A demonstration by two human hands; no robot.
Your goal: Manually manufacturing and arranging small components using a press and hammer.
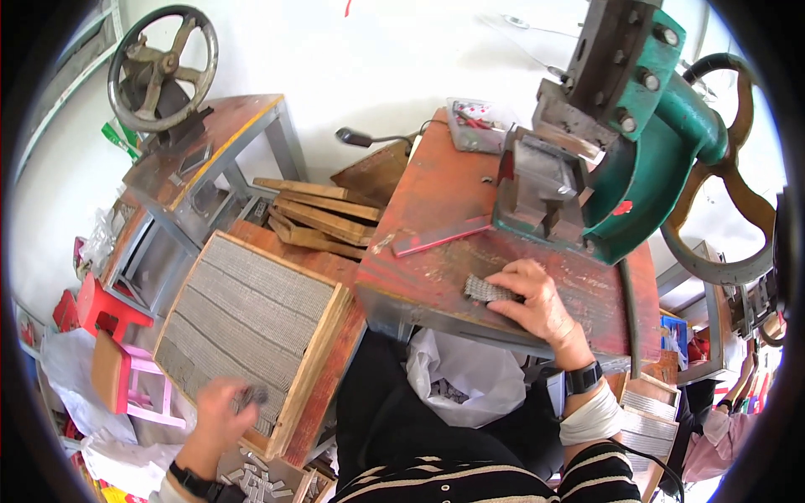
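My right hand [541, 303] reaches over the reddish worktable, its thumb and fingers closed on a small grey ribbed metal bundle [486, 289] that rests near the table's front edge. At the lower left, my left hand [220, 417] pinches a small dark grey metal piece [253, 395]. That hand is over the near corner of a wood-framed tray [289, 411], which is filled with tight rows of small grey pieces. The piece's exact shape is blurred. Beyond my right hand, a green hand press [646, 201] stands on the table with a metal die block [543, 180] under its ram.
A red bar [442, 235] and a clear plastic box [475, 126] lie on the table. Below its front edge hangs a white bag [470, 381] with grey pieces inside. Wooden strips [323, 220] are stacked behind the tray; a pink stool [147, 381] stands left. Another person [721, 440] shows far right.
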